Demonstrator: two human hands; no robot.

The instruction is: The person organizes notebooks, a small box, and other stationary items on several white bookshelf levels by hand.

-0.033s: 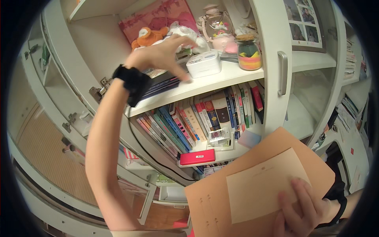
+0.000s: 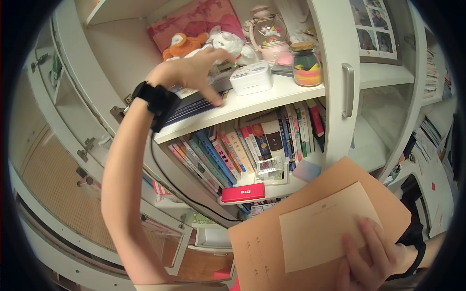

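Left hand shifted leftward, fingers apart, right hand, fingers clamped on brown folder, faint lettering

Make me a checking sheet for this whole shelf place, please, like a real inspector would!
Surface: white upper shelf, crowded toward the back.
Things in use: orange-brown folder with a cream sheet on its front; dark-blue flat stack under the left hand.
Clutter: orange plush toy, white plush toy, white box, pink lantern, cork-topped jar.
Hands: left open, fingers spread, contact unclear; right hand holds the folder.
Cables: black cable runs down from near the left wrist.
Surroundings: row of books and red case below; photo frame at right.
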